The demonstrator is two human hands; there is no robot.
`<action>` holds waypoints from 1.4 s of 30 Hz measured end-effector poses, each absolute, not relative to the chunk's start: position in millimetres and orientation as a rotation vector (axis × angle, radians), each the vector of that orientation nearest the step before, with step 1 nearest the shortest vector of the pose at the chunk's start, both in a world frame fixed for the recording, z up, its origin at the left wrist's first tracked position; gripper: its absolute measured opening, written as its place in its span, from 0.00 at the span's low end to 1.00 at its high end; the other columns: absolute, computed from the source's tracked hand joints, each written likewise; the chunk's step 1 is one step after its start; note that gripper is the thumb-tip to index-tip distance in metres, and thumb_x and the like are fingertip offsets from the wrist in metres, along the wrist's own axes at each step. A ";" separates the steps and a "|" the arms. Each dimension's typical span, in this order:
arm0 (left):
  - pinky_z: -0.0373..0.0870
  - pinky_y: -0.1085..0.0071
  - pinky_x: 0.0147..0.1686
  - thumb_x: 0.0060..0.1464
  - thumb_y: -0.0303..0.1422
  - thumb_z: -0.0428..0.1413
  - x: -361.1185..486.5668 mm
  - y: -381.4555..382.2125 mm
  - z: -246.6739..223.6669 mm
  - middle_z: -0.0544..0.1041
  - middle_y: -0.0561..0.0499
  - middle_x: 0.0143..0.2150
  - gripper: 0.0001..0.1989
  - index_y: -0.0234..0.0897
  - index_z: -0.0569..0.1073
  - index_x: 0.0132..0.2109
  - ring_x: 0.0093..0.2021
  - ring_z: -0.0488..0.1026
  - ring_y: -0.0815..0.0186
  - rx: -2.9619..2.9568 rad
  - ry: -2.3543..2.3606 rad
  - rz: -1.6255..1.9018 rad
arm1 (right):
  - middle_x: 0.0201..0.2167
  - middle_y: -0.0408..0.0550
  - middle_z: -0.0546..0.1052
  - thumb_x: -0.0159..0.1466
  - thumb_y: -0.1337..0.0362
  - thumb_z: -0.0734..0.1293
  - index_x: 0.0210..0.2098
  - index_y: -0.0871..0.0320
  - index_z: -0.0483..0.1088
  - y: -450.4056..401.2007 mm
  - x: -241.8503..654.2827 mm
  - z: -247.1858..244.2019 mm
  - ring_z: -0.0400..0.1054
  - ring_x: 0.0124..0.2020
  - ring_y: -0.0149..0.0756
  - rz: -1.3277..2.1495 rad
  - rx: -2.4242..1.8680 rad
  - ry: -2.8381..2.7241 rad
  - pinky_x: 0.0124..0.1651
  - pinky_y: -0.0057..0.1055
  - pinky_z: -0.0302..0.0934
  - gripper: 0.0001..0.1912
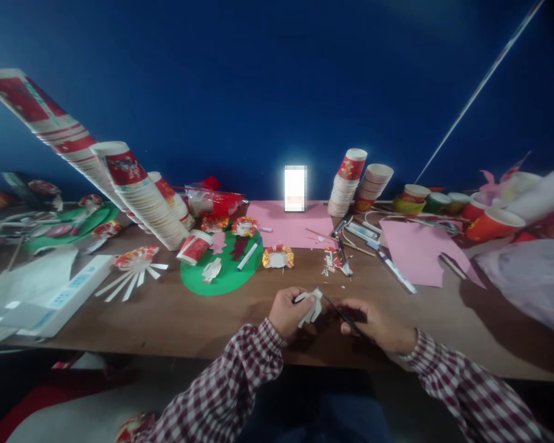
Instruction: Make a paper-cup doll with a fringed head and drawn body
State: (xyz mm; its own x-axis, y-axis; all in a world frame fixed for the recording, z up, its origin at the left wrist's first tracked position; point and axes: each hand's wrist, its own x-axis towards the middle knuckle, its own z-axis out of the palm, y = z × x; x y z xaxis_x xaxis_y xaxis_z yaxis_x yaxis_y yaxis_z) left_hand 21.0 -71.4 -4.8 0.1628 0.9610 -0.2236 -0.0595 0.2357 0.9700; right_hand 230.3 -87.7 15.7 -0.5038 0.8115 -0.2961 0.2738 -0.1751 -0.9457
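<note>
Lower centre of the frame, the left hand [285, 314] pinches a white paper cutout [317, 303]; the right hand's [385, 325] grip closes round a dark slender tool [349, 320]. Best to steady the paper near the tool's tip, fingertips clear.

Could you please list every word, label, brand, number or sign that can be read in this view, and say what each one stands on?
There is no text that I can read for certain.
Long white box at the left: blue print, too blurred.
Leaning stack of paper cups: printed designs, no legible words.
Blue-and-white marker at the right: marks too small.
Bright rectangle at the back: pixelated, unreadable.
</note>
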 end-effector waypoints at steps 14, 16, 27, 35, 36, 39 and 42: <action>0.57 0.78 0.18 0.37 0.47 0.63 21.8 -71.8 -0.8 0.70 0.54 0.17 0.20 0.31 0.72 0.25 0.17 0.63 0.74 1.055 1.135 0.954 | 0.36 0.46 0.76 0.56 0.54 0.70 0.48 0.57 0.72 -89.2 230.5 19.4 0.68 0.37 0.36 1.682 -1.283 -1.713 0.39 0.30 0.62 0.23; 0.58 0.78 0.18 0.37 0.47 0.63 22.0 -72.0 -0.4 0.70 0.54 0.17 0.20 0.31 0.72 0.25 0.17 0.63 0.74 1.053 1.137 0.958 | 0.35 0.46 0.76 0.56 0.54 0.70 0.48 0.58 0.72 -89.3 231.0 18.3 0.68 0.36 0.36 1.676 -1.285 -1.722 0.38 0.30 0.62 0.23; 0.58 0.78 0.17 0.38 0.47 0.63 22.1 -72.1 0.1 0.70 0.53 0.17 0.20 0.32 0.71 0.23 0.17 0.64 0.73 1.055 1.126 0.950 | 0.31 0.45 0.76 0.55 0.51 0.70 0.44 0.58 0.75 -88.5 230.6 25.1 0.69 0.35 0.37 1.548 -1.309 -1.816 0.39 0.31 0.63 0.22; 0.58 0.79 0.16 0.39 0.46 0.63 20.3 -69.9 -8.9 0.70 0.54 0.17 0.19 0.31 0.73 0.26 0.16 0.63 0.74 1.052 1.124 0.968 | 0.30 0.45 0.78 0.57 0.49 0.67 0.44 0.59 0.74 -87.4 235.7 4.7 0.70 0.30 0.34 1.394 -1.445 -1.802 0.31 0.27 0.63 0.22; 0.59 0.79 0.15 0.39 0.46 0.63 19.7 -69.2 -10.4 0.70 0.54 0.17 0.20 0.31 0.73 0.28 0.16 0.63 0.74 1.051 1.124 0.971 | 0.31 0.46 0.78 0.58 0.49 0.67 0.44 0.58 0.73 -85.8 240.1 3.6 0.71 0.32 0.36 1.361 -1.467 -1.796 0.32 0.29 0.64 0.22; 0.59 0.79 0.16 0.41 0.46 0.62 17.6 -66.1 -14.4 0.72 0.52 0.19 0.21 0.29 0.75 0.32 0.16 0.63 0.74 1.055 1.120 0.985 | 0.35 0.48 0.79 0.56 0.50 0.68 0.47 0.56 0.71 -80.9 262.1 6.6 0.72 0.37 0.41 1.180 -1.579 -1.780 0.39 0.34 0.65 0.23; 0.64 0.78 0.20 0.45 0.44 0.60 15.0 -62.4 -18.0 0.76 0.47 0.26 0.22 0.27 0.76 0.39 0.21 0.69 0.72 1.084 1.113 1.000 | 0.32 0.48 0.79 0.55 0.51 0.67 0.45 0.53 0.71 -79.8 293.0 15.7 0.72 0.33 0.43 0.854 -1.780 -1.861 0.36 0.37 0.64 0.21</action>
State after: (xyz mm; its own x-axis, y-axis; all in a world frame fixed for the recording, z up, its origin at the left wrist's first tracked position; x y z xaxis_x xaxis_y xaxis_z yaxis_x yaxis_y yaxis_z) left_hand 15.0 -62.4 -18.0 0.1651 0.9706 -0.1752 -0.0705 0.1888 0.9795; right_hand 293.0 -79.8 15.7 -0.0878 0.9901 -0.1096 0.7289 -0.0112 -0.6845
